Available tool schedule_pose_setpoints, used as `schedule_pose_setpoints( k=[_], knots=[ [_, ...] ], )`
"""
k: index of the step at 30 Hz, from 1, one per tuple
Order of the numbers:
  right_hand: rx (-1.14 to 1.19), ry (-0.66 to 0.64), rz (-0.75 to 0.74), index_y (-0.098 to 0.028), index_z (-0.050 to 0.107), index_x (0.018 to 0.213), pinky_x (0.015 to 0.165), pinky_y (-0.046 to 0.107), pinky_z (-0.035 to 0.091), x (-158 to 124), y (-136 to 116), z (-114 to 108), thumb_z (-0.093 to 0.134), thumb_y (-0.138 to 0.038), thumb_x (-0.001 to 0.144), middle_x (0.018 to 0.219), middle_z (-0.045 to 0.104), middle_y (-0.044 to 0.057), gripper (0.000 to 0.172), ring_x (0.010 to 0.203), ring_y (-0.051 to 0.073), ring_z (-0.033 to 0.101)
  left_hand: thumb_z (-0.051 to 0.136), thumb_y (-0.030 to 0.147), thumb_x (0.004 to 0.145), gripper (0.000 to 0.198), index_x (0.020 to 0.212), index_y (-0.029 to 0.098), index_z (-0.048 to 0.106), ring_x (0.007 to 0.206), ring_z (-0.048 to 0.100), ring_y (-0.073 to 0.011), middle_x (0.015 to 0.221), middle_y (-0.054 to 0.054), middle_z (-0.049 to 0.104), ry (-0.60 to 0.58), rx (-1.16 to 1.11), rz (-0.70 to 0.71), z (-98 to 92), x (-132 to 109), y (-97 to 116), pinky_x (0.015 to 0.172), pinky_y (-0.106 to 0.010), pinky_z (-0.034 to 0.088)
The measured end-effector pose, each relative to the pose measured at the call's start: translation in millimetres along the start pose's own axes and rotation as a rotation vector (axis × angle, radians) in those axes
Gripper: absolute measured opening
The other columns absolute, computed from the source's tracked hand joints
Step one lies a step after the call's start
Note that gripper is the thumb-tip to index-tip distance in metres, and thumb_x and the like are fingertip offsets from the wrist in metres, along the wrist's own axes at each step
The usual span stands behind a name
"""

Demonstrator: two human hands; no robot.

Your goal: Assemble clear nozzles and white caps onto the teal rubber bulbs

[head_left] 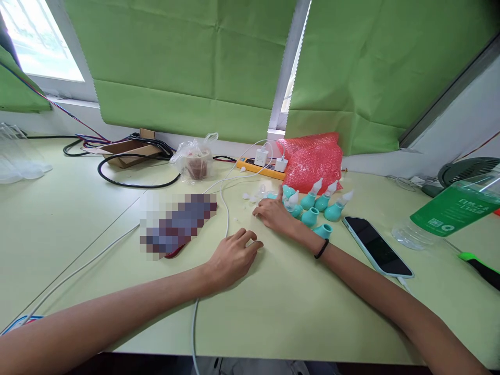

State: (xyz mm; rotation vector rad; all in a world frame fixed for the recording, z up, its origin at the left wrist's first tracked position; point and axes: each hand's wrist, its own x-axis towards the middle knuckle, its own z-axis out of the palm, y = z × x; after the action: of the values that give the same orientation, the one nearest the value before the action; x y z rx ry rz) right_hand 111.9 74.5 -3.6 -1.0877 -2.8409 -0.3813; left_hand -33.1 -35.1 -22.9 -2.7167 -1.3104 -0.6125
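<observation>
My left hand [236,259] rests on the table with its fingers loosely bent and apart, nothing visible in it. Farther forward, my right hand [275,214], with a black band on the wrist, reaches over the table beside a group of teal rubber bulbs [309,216]. Its index finger points up and the other fingers are spread low; the palm side is hidden. Several bulbs carry clear pointed tips [317,186], while others show open necks. Small translucent white pieces [253,198] lie just beyond the right fingertips.
A blurred-out phone-like object [182,224] lies left; a phone [377,245] charges at right. Behind are a power strip [255,167], red bubble wrap [312,161], a bagged cup [196,164] and a cardboard box [130,151]. A green-labelled bottle [453,208] stands right. White cables [222,200] cross the table.
</observation>
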Motion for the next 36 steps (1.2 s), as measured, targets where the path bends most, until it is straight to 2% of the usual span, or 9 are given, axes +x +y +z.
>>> schedule_pose_setpoints(
  k=[5, 11, 14, 19, 22, 25, 28, 34, 36],
  knots=[
    [0.045, -0.037, 0.035, -0.019, 0.064, 0.083, 0.094, 0.054, 0.003, 10.7, 2.2, -5.4, 0.046, -0.005, 0.072, 0.081, 0.064, 0.004, 0.025, 0.087, 0.019, 0.054, 0.038, 0.016, 0.083, 0.023, 0.100, 0.016, 0.053, 0.082, 0.054, -0.0180, 0.087, -0.007, 0.059, -0.023, -0.054, -0.105, 1.1, 1.7, -3.5, 0.065, -0.031, 0.048],
    [0.037, -0.069, 0.003, -0.015, 0.064, 0.075, 0.086, 0.045, 0.020, 20.7, 3.4, -9.2, 0.045, -0.006, 0.071, 0.077, 0.064, 0.007, 0.021, 0.081, 0.020, 0.055, 0.037, 0.017, 0.082, 0.021, 0.096, 0.019, 0.054, 0.084, 0.050, -0.0194, 0.089, -0.005, 0.059, -0.012, -0.025, -0.170, -1.1, 2.1, -4.3, 0.062, -0.031, 0.046],
    [0.024, -0.062, -0.046, -0.013, 0.064, 0.073, 0.081, 0.037, 0.025, 13.9, -2.2, -15.3, 0.043, -0.003, 0.072, 0.076, 0.063, 0.009, 0.023, 0.079, 0.019, 0.055, 0.039, 0.019, 0.080, 0.019, 0.092, 0.020, 0.054, 0.083, 0.049, -0.0196, 0.092, -0.005, 0.057, 0.020, -0.017, -0.192, -3.6, 1.2, -3.1, 0.061, -0.031, 0.045],
    [0.118, 0.021, -0.154, -0.015, 0.065, 0.079, 0.083, 0.034, 0.025, -3.0, -14.0, -23.2, 0.042, -0.006, 0.075, 0.077, 0.062, 0.007, 0.025, 0.078, 0.016, 0.054, 0.040, 0.022, 0.078, 0.015, 0.085, 0.018, 0.053, 0.082, 0.048, -0.0188, 0.087, -0.005, 0.056, 0.047, -0.029, -0.197, -7.7, 1.6, -0.2, 0.064, -0.030, 0.044],
    [0.262, 0.092, -0.145, -0.015, 0.065, 0.078, 0.083, 0.036, 0.027, -0.8, -13.7, -18.6, 0.044, -0.007, 0.075, 0.078, 0.062, 0.006, 0.023, 0.079, 0.017, 0.054, 0.040, 0.021, 0.078, 0.015, 0.084, 0.018, 0.053, 0.083, 0.049, -0.0195, 0.087, -0.005, 0.056, 0.003, 0.021, -0.162, -6.3, 2.5, 0.3, 0.062, -0.030, 0.044],
    [0.390, 0.072, -0.158, -0.015, 0.066, 0.076, 0.072, 0.027, 0.036, 8.3, -10.3, -9.6, 0.050, -0.005, 0.070, 0.075, 0.063, 0.004, 0.020, 0.073, 0.014, 0.055, 0.035, 0.020, 0.081, 0.018, 0.083, 0.018, 0.053, 0.076, 0.052, -0.0184, 0.080, -0.004, 0.057, -0.055, 0.087, -0.108, -3.3, 2.2, 1.1, 0.057, -0.028, 0.043],
    [0.424, 0.080, -0.168, -0.014, 0.067, 0.076, 0.064, 0.022, 0.038, 11.7, -10.1, 0.0, 0.050, -0.004, 0.070, 0.073, 0.063, 0.004, 0.020, 0.068, 0.012, 0.055, 0.031, 0.022, 0.084, 0.022, 0.082, 0.017, 0.052, 0.067, 0.054, -0.0162, 0.075, -0.004, 0.057, -0.129, 0.123, -0.072, -1.9, 1.2, 2.9, 0.051, -0.026, 0.042],
    [0.512, 0.190, -0.126, -0.012, 0.063, 0.086, 0.071, 0.024, 0.041, -14.4, -17.1, 11.3, 0.043, -0.008, 0.077, 0.083, 0.060, 0.007, 0.022, 0.079, 0.013, 0.054, 0.034, 0.027, 0.085, 0.020, 0.089, 0.017, 0.051, 0.074, 0.056, -0.0191, 0.082, -0.006, 0.058, -0.149, 0.136, -0.114, -3.2, 2.1, 3.3, 0.052, -0.027, 0.044],
    [0.579, 0.211, -0.132, -0.014, 0.058, 0.099, 0.071, 0.025, 0.041, -24.8, -17.8, 8.8, 0.041, -0.009, 0.079, 0.086, 0.059, 0.006, 0.027, 0.079, 0.013, 0.053, 0.036, 0.029, 0.084, 0.020, 0.088, 0.017, 0.051, 0.076, 0.056, -0.0204, 0.083, -0.006, 0.059, -0.139, 0.138, -0.135, -3.2, 3.3, 2.2, 0.054, -0.029, 0.045]
  ],
)
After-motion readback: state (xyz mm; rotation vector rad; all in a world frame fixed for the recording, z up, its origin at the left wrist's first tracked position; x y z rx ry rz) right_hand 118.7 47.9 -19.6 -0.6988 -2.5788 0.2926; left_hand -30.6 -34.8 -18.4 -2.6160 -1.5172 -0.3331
